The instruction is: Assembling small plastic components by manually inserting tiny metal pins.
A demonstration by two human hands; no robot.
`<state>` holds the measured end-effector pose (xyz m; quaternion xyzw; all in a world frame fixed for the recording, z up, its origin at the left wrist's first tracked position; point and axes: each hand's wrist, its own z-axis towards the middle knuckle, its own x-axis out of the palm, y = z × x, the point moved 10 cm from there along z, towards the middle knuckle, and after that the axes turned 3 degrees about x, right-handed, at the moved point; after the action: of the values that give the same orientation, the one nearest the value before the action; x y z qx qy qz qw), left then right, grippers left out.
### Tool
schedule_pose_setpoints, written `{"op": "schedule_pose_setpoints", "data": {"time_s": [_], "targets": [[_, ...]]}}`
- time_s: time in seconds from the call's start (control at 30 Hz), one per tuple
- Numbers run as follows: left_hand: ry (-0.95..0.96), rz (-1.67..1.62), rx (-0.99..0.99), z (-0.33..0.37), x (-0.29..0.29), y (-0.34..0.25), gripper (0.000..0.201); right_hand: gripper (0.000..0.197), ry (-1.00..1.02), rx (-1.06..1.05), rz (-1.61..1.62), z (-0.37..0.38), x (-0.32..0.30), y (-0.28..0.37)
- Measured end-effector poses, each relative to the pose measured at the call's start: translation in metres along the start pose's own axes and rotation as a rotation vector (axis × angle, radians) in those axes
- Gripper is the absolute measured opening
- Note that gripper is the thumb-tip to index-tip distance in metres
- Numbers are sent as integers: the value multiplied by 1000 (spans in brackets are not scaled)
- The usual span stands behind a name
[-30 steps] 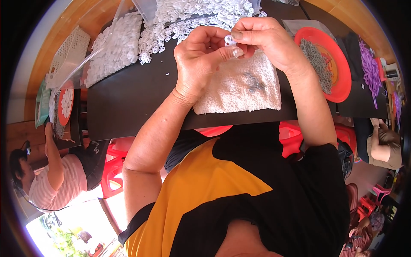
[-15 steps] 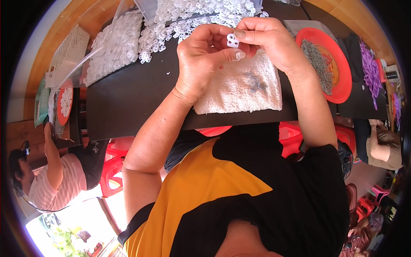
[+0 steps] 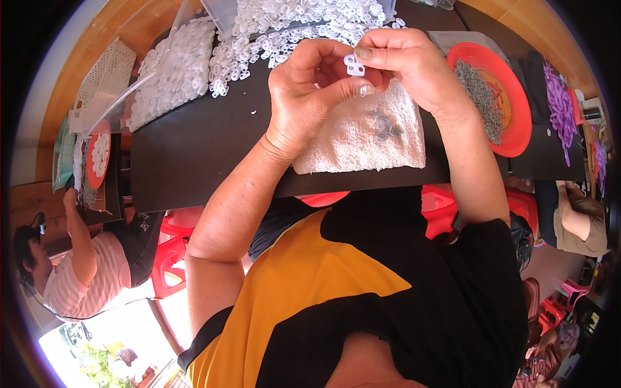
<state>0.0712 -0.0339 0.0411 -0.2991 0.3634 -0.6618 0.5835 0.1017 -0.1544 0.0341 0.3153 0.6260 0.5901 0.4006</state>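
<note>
A small white plastic piece with holes (image 3: 354, 66) is held up between both hands, above the far edge of a folded cream towel (image 3: 349, 152). My right hand (image 3: 404, 68) pinches its upper right side between thumb and fingers. The curled fingers of my left hand (image 3: 304, 90) reach behind it, and the left thumb lies just below; part of that grip is hidden. On the towel are several small grey metal-looking pieces (image 3: 386, 126), too small to name.
Beyond my hands lies a heap of similar white pieces (image 3: 278, 45), with a full clear bag (image 3: 174, 77) to the left. At right, a red plate (image 3: 521, 123) holds grey pieces beside a purple bundle (image 3: 561, 110). A co-worker (image 3: 90, 265) sits at far left, another person (image 3: 579, 220) at right.
The white piece has turned slightly and moved a little down and right in my fingers. Both hands otherwise stay almost in place.
</note>
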Motion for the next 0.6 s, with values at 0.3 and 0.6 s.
{"op": "schedule_pose_setpoints", "data": {"time_s": [0.3, 0.6], "targets": [[-31, -95, -38, -2, -2, 1, 29, 24, -2, 27, 33, -2, 5, -2], [7, 133, 122, -1, -2, -16, 29, 22, -6, -5, 26, -6, 8, 6]]}}
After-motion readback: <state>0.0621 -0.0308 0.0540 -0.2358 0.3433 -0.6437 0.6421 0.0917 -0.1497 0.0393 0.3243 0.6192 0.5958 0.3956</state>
